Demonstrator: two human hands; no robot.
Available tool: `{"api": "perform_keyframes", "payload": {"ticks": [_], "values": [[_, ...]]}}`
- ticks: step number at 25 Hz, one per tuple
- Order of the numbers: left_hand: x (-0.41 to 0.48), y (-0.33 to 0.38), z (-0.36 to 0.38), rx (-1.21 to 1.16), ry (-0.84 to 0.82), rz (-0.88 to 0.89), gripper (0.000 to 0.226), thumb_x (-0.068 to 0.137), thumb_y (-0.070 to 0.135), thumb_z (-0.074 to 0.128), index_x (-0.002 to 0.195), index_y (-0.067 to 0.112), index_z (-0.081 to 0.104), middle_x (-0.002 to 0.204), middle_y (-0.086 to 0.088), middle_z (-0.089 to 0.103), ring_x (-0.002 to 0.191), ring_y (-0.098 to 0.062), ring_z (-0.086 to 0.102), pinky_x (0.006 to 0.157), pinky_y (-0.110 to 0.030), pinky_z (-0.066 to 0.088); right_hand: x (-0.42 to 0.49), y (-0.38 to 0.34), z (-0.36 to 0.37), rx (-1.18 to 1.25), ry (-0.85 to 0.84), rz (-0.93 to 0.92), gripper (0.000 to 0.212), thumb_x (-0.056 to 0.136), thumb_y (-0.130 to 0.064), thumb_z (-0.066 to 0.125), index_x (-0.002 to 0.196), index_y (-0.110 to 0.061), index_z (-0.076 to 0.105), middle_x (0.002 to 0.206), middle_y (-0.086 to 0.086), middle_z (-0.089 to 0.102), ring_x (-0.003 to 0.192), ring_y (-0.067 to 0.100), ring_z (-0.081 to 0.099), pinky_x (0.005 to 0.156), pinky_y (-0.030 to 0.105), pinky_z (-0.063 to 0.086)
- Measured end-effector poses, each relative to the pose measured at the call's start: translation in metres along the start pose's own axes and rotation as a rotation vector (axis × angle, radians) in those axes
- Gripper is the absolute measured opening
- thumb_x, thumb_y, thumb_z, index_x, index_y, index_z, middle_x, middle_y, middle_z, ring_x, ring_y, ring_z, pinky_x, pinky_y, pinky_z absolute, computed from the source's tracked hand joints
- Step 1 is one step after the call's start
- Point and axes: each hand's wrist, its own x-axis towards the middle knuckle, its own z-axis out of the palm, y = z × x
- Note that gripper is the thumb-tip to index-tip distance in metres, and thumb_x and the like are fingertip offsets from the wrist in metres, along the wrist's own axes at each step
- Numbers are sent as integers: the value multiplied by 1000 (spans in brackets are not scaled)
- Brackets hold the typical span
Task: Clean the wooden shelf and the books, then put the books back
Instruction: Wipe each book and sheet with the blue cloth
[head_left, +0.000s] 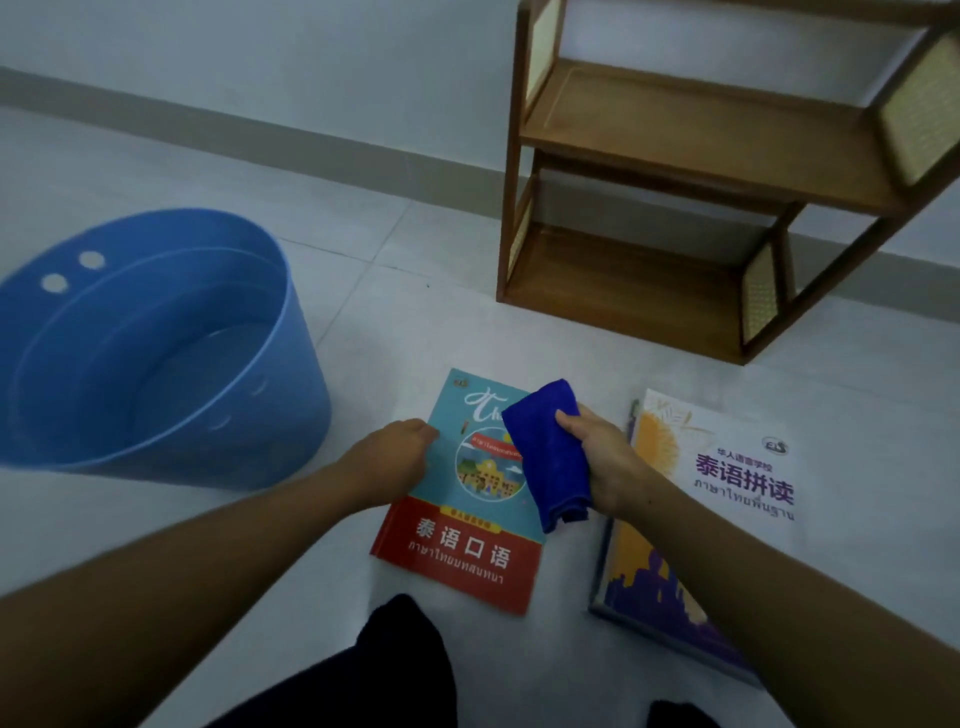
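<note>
Where the wiping is taking place: teal-and-red book (467, 551) is lying flat on the floor, cover up, with its lower edge nearest the person.
Blue cloth (550, 452): folded thick, it is resting on the right half of that cover and hanging over the book's right edge.
Right hand (602, 457): it is gripping the cloth, with its fingers wrapping round the fold from the right side.
Left hand (389, 457): its fingers are curling over the book's left edge and holding it down; the thumb is hiding from view.
White-and-purple book (727, 483): it is lying cover up just right of the first book, apart from it; the right forearm is crossing its lower left part.
Wooden shelf (675, 130): it is standing upright against the wall, beyond both books, with woven panels showing in its side frames.
Blue bucket (306, 405): it is sitting on the floor to the left of the left hand, apparently holding shallow water.
Floor (415, 260): pale tiles are running up to a grey skirting at the wall.
Dark trouser leg (405, 665): it is showing at the bottom edge, just below the teal-and-red book.
</note>
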Motion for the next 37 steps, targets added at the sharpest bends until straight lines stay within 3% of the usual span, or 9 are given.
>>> {"api": "perform_keyframes", "payload": {"ticks": [8, 13, 17, 20, 22, 26, 29, 33, 37], "values": [[1, -32, 38, 220, -110, 117, 87, 92, 40, 54, 152, 12, -3, 160, -7, -7, 148, -21, -2, 119, -36, 5, 21, 29, 19, -602, 15, -483, 38, 103, -25, 41, 140, -23, 38, 128, 4, 59, 99, 15, 65, 83, 34, 56], [2, -41, 53, 226, -69, 123, 92, 90, 43, 56, 151, 15, -8, 160, -5, -11, 148, -20, -6, 119, -37, 2, 44, 68, 23, -1563, -27, -547, 56, 103, -43, 21, 153, -20, 13, 162, 2, 5, 148, 22, 3, 120, 47, 6], [-1, -45, 58, 202, -14, 100, 97, 89, 47, 57, 151, 14, -10, 160, -5, -12, 148, -20, -9, 119, -37, 2, 64, 73, 23, -1827, -47, -634, 54, 105, -36, 20, 153, -18, 5, 162, 0, -3, 148, 19, -8, 119, 48, 2], [1, -43, 62, 190, -4, 86, 98, 88, 46, 58, 151, 13, -10, 160, -7, -14, 147, -20, -13, 118, -35, 0, 76, 97, 28, -1810, 48, -618, 56, 104, -38, 18, 153, -19, 0, 162, 1, -5, 148, 22, -9, 119, 51, 2], [2, -43, 65, 168, 10, 84, 97, 89, 44, 58, 151, 13, -10, 160, -6, -14, 147, -19, -14, 118, -34, 0, 67, 122, 33, -1771, 80, -696, 56, 102, -40, 20, 152, -16, 16, 160, 5, 13, 148, 27, 8, 116, 52, 12], [3, -46, 67, 169, 5, 90, 96, 89, 43, 58, 151, 14, -9, 160, -5, -12, 147, -19, -14, 118, -36, 1, 58, 133, 5, -1962, -263, -906, 55, 97, -41, 24, 147, -20, 33, 154, 3, 35, 142, 26, 29, 110, 52, 31], [3, -45, 66, 161, -8, 81, 96, 88, 45, 57, 151, 14, -9, 160, -4, -14, 146, -19, -15, 118, -35, -2, 80, 94, -9, -1896, -55, -877, 51, 100, -29, 32, 150, -18, 27, 157, 5, 27, 145, 27, 20, 111, 54, 32], [1, -45, 69, 127, 18, 72, 95, 89, 44, 56, 151, 14, -8, 160, -5, -12, 146, -20, -15, 118, -36, -1, 103, 73, 24, -1677, 191, -637, 57, 104, -31, 27, 154, -17, 3, 162, 5, -3, 148, 28, -8, 117, 50, 4], [1, -45, 69, 111, 39, 56, 92, 89, 44, 57, 152, 16, -5, 161, -3, -8, 147, -19, -12, 119, -37, 1, 82, 118, 39, -1832, -122, -915, 56, 99, -38, 22, 150, -16, 27, 158, 6, 22, 146, 29, 14, 113, 56, 25]]}}
